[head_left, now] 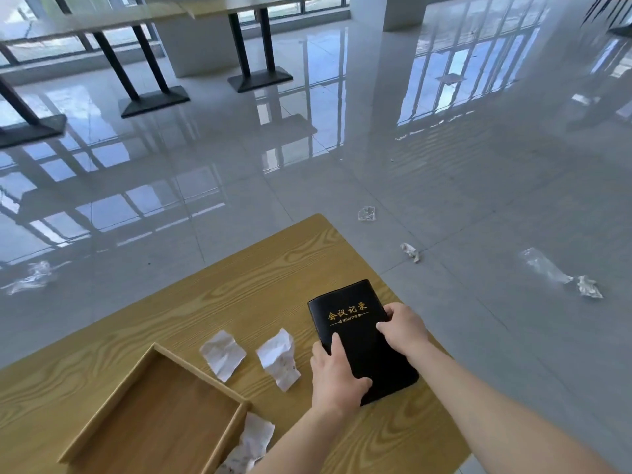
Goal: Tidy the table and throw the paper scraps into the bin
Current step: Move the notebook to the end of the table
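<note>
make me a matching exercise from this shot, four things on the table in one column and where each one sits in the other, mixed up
Things:
1. black notebook
2. wooden tray
3. two crumpled paper scraps
4. single paper scrap

Places:
A. at the near left of the table, nothing in it
B. under both hands, left hand and right hand
C. against the tray's right wall, near the table's front edge
D. side by side between the tray and the notebook

Pairs: 1-B, 2-A, 3-D, 4-C
</note>
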